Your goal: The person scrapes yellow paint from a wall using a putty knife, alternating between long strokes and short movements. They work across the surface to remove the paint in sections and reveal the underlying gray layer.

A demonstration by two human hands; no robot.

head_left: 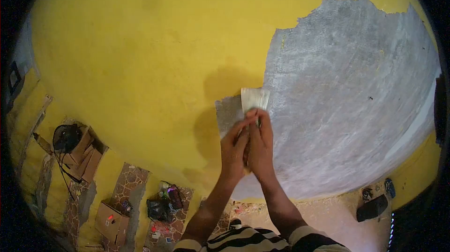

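I see the scraper (pixel 255 99) at the wall, blade up, by the left edge of the grey patch (pixel 342 92). Left hand (pixel 233 151) and right hand (pixel 260 144) both grip it, fingers curled together, handle mostly hidden. Yellow paint (pixel 140 50) above and left. Carton (pixel 111 224) lower left.

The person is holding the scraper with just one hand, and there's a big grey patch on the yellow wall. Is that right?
Not quite: it isn't just one hand. The head view shows the left hand and right hand both holding the scraper. The yellow wall does have a big grey patch.
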